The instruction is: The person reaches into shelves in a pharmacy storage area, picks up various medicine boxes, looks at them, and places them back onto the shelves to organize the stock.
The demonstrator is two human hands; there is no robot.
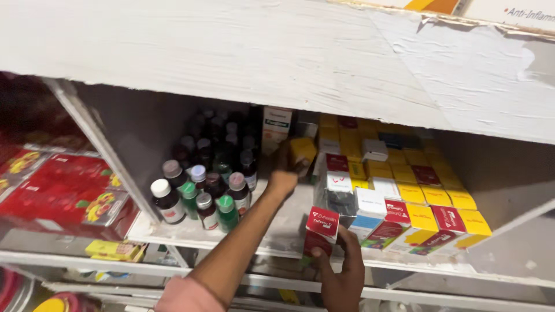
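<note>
My left hand (282,180) reaches deep into the white shelf (191,230), its fingers closed on a small yellow box (303,150) at the back. The arm has a pink sleeve. At the shelf's front edge, my right hand (342,276) grips a small red and white box (322,224) from below. Dark medicine bottles (199,193) with white, green and grey caps stand just left of my left arm. Rows of yellow, red and white boxes (413,193) fill the shelf to the right of both hands.
A thick white board (260,52) overhangs the shelf opening. A slanted divider (101,144) separates a left compartment with red packets (63,185). A flat yellow packet (115,249) lies on a lower shelf at the left.
</note>
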